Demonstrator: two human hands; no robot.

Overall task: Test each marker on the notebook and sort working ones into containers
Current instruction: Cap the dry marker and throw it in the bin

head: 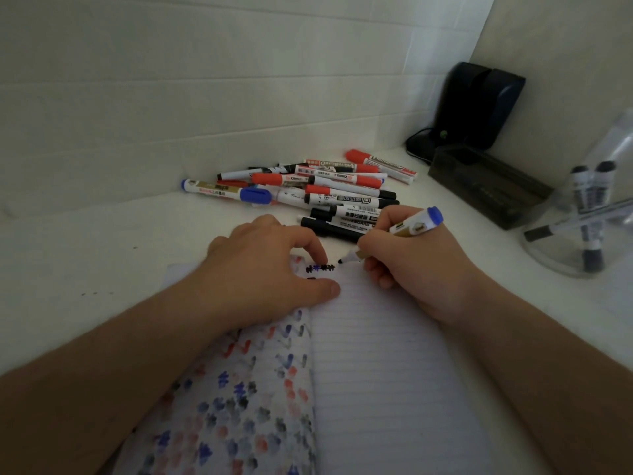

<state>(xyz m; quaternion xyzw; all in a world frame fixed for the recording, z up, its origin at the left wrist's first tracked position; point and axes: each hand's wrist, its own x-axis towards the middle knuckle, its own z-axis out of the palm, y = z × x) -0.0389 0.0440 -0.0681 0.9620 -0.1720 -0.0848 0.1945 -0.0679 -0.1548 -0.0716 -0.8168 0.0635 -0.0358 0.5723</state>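
Our right hand (404,265) pinches the light, stiff marker (411,229) low on its barrel; left hand (270,269) fingers curl onto the notebook (376,371) at 12 o'clock.

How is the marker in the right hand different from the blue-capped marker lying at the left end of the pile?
The marker in the right hand is uncapped, its tip bare at the notebook; the blue-capped marker is closed. The held one is tilted and gripped by the right hand; the other lies flat on the table, untouched. Both have blue ends and gold labels.
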